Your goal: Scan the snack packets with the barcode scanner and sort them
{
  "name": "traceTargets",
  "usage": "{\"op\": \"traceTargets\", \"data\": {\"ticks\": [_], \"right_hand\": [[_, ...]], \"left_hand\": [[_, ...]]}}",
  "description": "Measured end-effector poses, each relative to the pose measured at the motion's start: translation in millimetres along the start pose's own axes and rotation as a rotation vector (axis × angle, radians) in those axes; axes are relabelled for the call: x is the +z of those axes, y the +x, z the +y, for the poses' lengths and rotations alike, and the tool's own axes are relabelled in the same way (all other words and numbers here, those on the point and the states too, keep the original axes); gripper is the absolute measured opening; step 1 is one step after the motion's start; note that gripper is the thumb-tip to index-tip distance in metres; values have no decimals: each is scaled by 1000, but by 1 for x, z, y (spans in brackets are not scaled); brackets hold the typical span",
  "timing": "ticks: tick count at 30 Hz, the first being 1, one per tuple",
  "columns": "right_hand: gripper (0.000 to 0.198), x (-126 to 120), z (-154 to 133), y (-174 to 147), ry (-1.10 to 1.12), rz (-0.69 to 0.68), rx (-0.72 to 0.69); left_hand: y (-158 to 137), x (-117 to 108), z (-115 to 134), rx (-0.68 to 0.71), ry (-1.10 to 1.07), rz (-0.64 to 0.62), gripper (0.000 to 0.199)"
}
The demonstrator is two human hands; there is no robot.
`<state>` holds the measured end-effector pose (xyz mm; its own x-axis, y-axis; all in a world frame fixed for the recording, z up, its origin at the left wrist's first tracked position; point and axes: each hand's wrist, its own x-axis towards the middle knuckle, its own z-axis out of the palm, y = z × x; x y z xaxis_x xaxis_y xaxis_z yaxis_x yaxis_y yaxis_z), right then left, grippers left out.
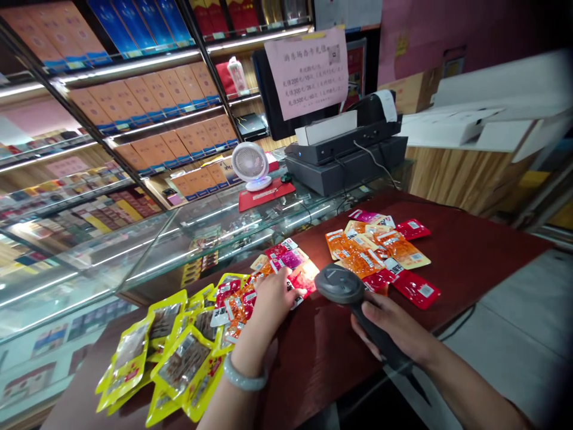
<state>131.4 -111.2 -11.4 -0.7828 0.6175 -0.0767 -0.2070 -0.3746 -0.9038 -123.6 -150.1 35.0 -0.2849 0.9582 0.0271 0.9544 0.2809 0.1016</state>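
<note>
My right hand is wrapped around the handle of a dark grey barcode scanner. The scanner head points left, and its light falls on a shiny red snack packet. My left hand, with a pale bangle on the wrist, pinches that packet at its near edge; some fingers are hidden behind the hand. Under and around it lies a pile of small red, orange and purple snack packets. Yellow snack bags with clear windows are heaped left of my forearm. Another spread of orange and red packets lies beyond the scanner.
The dark red tabletop adjoins a glass display counter. On it are a white fan, a red mat and a black cash drawer. A monitor carries a pink notice. Boxed goods fill the shelves behind.
</note>
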Motion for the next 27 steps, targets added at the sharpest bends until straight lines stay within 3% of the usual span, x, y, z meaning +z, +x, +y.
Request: {"op": "traceTargets", "data": {"ticks": [6,10,12,14,17,20,23,27], "right_hand": [[46,-9,-10,7,-2,112,19],[42,-17,-20,13,12,213,5],[42,-20,-23,14,15,253,19],[42,-24,-24,14,25,281,37],[41,-28,-21,17,33,263,49],[40,-28,-16,21,22,215,48],[40,-28,-13,25,-24,168,40],[42,-26,-11,26,-66,118,45]], "left_hand": [[36,13,25,15,-301,-53,41],[72,28,57,210,-497,-36,35],[83,31,60,272,-514,-32,35],[87,28,51,243,-383,31,34],[87,17,20,55,-11,141,32],[87,6,-9,-81,220,54,33],[90,-1,-21,-59,231,-65,37],[98,0,-22,-89,41,4,37]]}}
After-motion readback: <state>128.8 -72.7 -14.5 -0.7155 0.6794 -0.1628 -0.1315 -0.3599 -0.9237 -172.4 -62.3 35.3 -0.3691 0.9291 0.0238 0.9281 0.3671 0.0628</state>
